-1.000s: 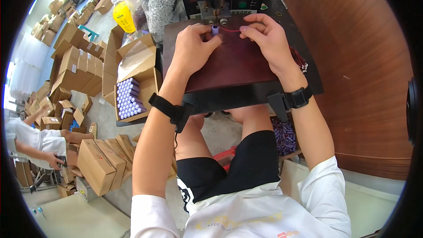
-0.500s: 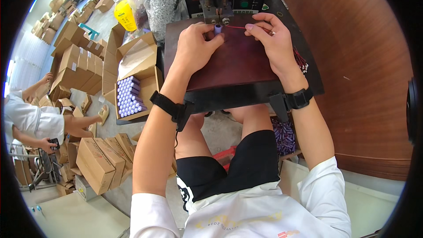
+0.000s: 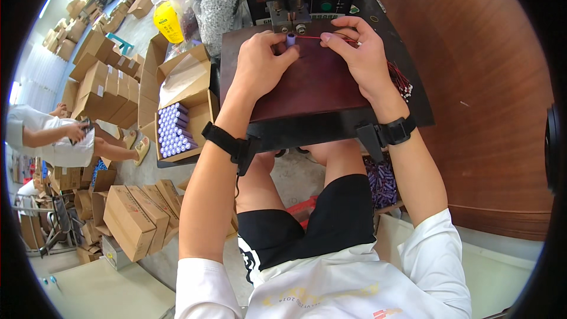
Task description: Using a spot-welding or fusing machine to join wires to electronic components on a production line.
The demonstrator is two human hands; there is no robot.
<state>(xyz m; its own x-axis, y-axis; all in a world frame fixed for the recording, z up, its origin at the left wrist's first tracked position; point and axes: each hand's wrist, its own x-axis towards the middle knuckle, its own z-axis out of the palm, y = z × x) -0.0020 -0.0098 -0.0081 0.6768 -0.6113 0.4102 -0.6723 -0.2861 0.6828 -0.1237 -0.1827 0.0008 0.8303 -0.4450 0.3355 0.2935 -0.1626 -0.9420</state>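
Observation:
Under the electrodes of a black spot welder [image 3: 288, 15], my left hand [image 3: 263, 62] pinches a small purple cylindrical battery cell [image 3: 290, 40] between thumb and fingers. My right hand [image 3: 357, 50] is closed on a thin red wire [image 3: 310, 37], whose far end reaches the top of the cell. Whether the wire tip touches the cell is too small to tell. Both hands are above a dark reddish-brown work plate [image 3: 313, 88]. Beside my right wrist lies a bundle of red and black wires [image 3: 400, 80] with white ends.
An open cardboard box [image 3: 204, 106] of upright purple cells [image 3: 173, 133] stands left of the plate. More purple cells [image 3: 381, 183] fill a container below right. A brown wooden panel [image 3: 472, 106] bounds the right. Stacked cartons [image 3: 136, 218] and another person [image 3: 53, 133] are at left.
My right hand has shifted slightly left toward the cell with the wire. My left hand stays nearly in place. At left, the other person has moved, drawing an arm in.

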